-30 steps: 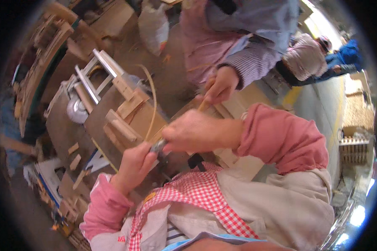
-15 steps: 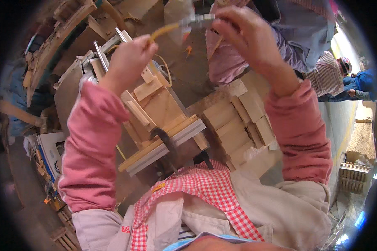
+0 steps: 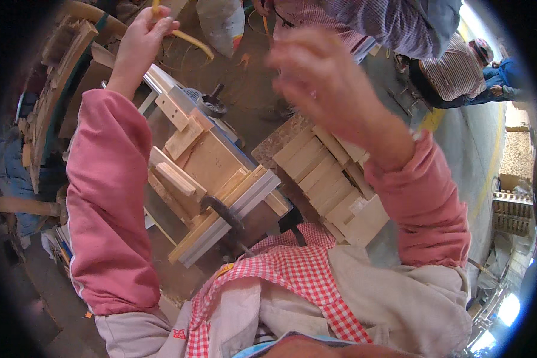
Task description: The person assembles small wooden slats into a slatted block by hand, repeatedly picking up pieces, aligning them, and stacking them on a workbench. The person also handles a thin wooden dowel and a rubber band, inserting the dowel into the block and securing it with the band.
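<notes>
My left hand (image 3: 142, 46) is raised at the upper left, its fingers closed round a thin yellow hose (image 3: 192, 42). One piece of the hose sticks up above the fingers, and a loose end points right. My right hand (image 3: 316, 77) is raised at upper centre, apart from the hose, over the stacked boards. Motion smears its fingers, so I cannot make out whether it holds anything. Below my hands stands a woodworking machine table (image 3: 221, 156) with wooden blocks (image 3: 185, 136) on it. A dark clamp (image 3: 222, 212) sits on the wood-and-metal rail (image 3: 230, 218) along its near edge.
Pale boards (image 3: 322, 173) are stacked right of the machine. A black hand wheel (image 3: 212, 106) stands at the machine's far side. A co-worker's checked clothing (image 3: 388, 24) is close beyond my right hand; another person (image 3: 453, 68) is farther right. Timber (image 3: 56, 77) lies at the far left.
My hands have moved apart. The left has gone left with the yellow hose; the right has come nearer and slightly left. The metal fitting seen between them earlier no longer shows clearly.
</notes>
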`<state>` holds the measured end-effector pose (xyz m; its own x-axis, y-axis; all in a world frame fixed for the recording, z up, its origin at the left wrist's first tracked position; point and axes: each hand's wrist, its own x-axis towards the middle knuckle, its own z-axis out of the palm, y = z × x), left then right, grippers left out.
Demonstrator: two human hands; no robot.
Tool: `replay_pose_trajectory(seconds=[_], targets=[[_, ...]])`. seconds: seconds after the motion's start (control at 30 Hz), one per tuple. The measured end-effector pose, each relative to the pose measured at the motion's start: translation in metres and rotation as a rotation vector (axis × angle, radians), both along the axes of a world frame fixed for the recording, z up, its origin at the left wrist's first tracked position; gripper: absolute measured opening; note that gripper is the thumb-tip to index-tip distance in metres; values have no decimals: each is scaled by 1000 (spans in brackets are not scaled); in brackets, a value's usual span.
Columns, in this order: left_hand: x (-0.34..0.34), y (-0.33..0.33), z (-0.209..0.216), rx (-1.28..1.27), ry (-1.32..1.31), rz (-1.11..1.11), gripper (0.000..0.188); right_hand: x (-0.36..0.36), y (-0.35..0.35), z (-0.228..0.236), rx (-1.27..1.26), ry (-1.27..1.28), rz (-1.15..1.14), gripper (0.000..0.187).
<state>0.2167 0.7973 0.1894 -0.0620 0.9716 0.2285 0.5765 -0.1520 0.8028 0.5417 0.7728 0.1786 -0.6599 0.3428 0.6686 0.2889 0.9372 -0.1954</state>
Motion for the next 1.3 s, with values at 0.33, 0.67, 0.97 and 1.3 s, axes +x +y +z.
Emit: replay_pose_trajectory(seconds=[0.33,0.67,0.97,1.3], targets=[[-34,-14,-47,-423,-255,127,49,20,-9,-106,-682,-707,-220,22],[-13,-246,-70,-523,-270,266,27,-38,72,-70,-454,-359,-169,26],[62,-411,-67,-346,-132,317,23,-90,3,-8,-745,-349,19,35],[28,-633,-84,-209,-112,627,23,-246,-210,-46,-305,-548,456,28]])
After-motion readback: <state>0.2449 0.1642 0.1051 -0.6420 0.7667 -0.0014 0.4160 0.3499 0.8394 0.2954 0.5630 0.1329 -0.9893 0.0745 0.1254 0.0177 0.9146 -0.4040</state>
